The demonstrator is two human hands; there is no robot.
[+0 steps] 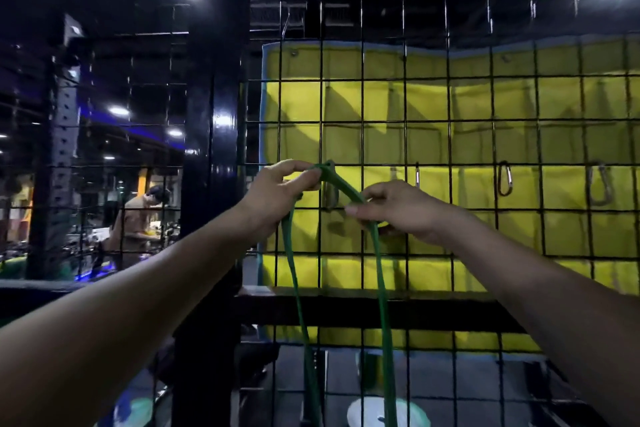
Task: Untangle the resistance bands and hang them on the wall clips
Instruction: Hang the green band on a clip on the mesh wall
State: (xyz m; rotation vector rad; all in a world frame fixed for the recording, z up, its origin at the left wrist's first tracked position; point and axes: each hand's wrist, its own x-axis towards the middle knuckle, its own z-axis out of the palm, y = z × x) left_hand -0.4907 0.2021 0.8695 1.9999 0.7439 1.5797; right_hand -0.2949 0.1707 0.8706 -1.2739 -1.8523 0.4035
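Two bare forearms reach in from the bottom corners, so two hands and one green resistance band (380, 288) in play. It's a flat, thin, rubbery-looking strap, hanging as a long loop with two strands dropping out of the bottom edge. The left hand (277, 192) pinches the top of the loop between thumb and fingertips, right up against the black wire grid (429, 121). The right hand (401, 208) has its fingers curled round the right strand just below that, close beside the left.

The grid is square mesh, thin glossy wire. I count three metal carabiner clips hanging on it to the right of the hands: a slim clip (417, 176), an oval clip (504, 178) and a blurry clip (598, 184), all well apart. Behind the mesh hangs a yellow tarp (450, 97) with a blue hem. Left of the grid is a thick black post (211, 149), and far behind that another person (138, 218).
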